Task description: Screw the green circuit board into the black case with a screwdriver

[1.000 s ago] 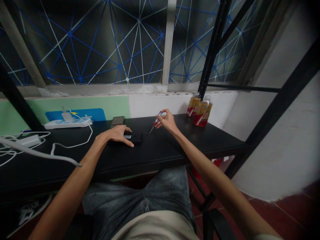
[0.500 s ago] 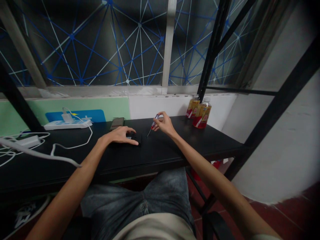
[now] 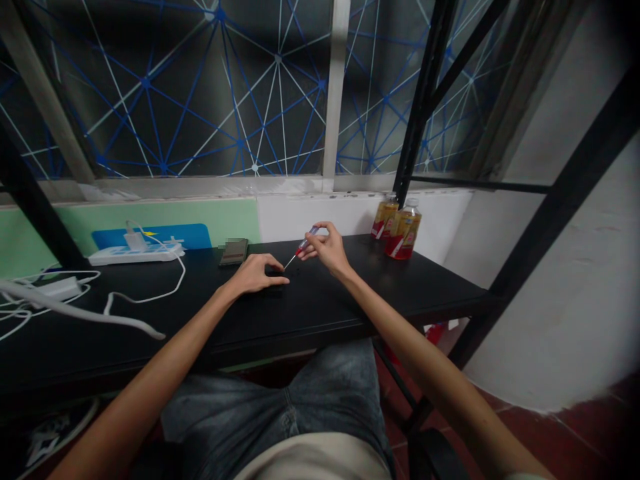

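Screwdriver (image 3: 307, 241) tip's shifted to L hand (image 3: 254, 273); I'd say work's at black box (image 3: 274, 272) now.
R hand (image 3: 327, 251) grips screwdriver; L hand's round box, can't tell if holding.

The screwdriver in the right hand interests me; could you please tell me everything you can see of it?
The screwdriver has a pale, plastic-looking handle, red toward the shaft, and a thin, straight shaft that looks like metal. The thumb and fingers of the right hand pinch the handle, partly covering it. It is held slanted over the black tabletop, shaft pointing down toward the fingertips of the left hand. The tip is too small to tell its shape or what it touches.
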Action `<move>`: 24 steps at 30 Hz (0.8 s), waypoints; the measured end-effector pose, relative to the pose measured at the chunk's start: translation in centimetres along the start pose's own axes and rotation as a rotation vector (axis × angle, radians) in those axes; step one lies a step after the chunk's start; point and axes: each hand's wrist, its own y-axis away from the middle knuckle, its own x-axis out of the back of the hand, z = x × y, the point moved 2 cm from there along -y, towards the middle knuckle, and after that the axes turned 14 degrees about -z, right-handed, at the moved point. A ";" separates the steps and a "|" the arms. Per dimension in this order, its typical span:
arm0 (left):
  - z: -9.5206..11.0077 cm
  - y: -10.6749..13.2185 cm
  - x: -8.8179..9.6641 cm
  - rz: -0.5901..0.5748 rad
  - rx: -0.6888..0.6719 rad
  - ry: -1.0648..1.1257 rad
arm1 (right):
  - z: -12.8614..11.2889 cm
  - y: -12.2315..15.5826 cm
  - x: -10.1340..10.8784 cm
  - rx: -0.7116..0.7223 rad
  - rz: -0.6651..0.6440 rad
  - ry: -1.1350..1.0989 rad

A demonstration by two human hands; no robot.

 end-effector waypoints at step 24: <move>0.9 -0.1 0.3 0.068 -0.020 0.045 | -1.6 0.3 -0.2 0.025 0.049 0.016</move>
